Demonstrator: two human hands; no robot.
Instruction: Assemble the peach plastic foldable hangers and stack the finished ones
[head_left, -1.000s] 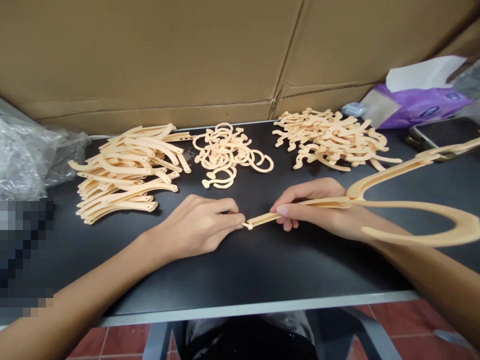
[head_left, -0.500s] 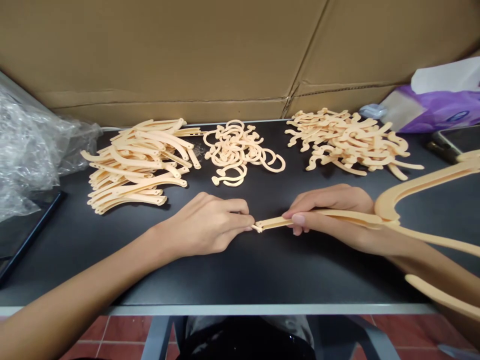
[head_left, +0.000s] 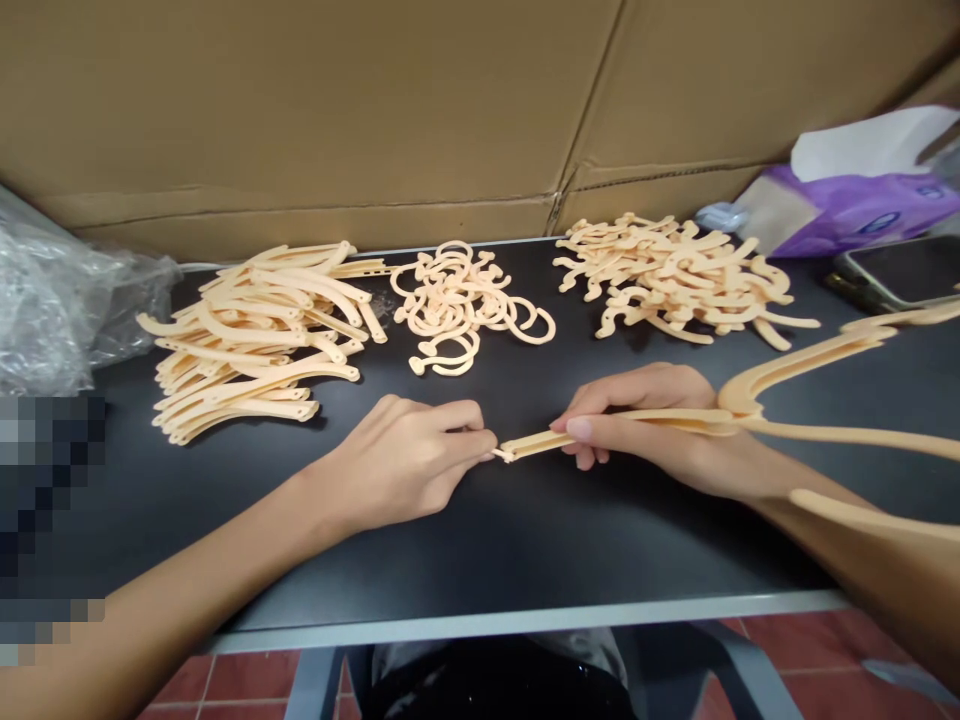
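The right hand (head_left: 645, 432) is gripping the arm of a plastic hanger (head_left: 739, 398) while the left hand (head_left: 405, 462) is pinching its tip, working the end; this is probably calling for straight, steady pressure.

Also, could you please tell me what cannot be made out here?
Head view:
- What the left hand pinches at the tip of the peach plastic frame: hidden by its own fingers.
- The frame's far branches: cut off by the right edge.
- Lower left: pixelated block.
- Print on the purple packet: too small.
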